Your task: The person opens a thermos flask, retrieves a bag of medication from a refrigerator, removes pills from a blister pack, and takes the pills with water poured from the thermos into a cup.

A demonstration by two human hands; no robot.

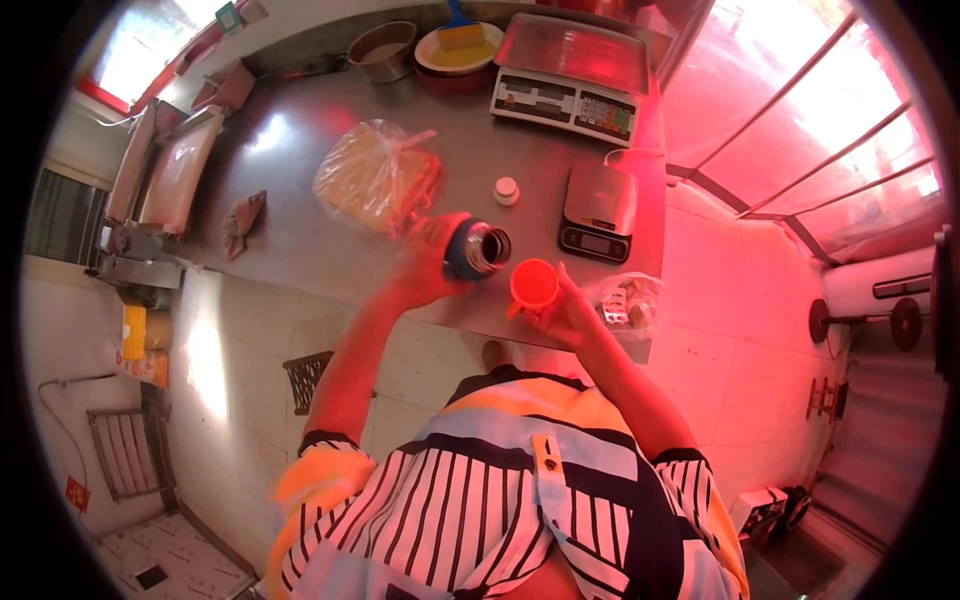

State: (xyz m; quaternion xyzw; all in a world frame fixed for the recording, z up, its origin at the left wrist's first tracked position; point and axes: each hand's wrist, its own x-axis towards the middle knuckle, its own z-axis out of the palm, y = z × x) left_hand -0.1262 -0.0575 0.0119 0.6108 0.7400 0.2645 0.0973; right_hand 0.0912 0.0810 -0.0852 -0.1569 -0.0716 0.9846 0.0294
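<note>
My left hand [432, 262] is wrapped around a dark blue thermos bottle [464, 250]. The bottle is tilted, its uncapped metal mouth pointing right. In my right hand [566, 312] is an orange-red cup [535, 284], its opening facing up and a handle at its lower left. Bottle mouth and cup are close together but apart; no stream of liquid shows between them. A small white bottle [506, 191] stands behind them on the metal table [290, 170]. Just beyond my left hand lies a clear plastic bag [375, 178] with pale yellowish contents.
A small digital scale [598, 212] and a larger scale [570, 80] sit on the right side. Behind are a metal bowl [383, 52] and a white bowl [458, 50] with a brush. A plastic bag with blister packs [628, 303] lies near the front right edge; a cloth [242, 224] lies left.
</note>
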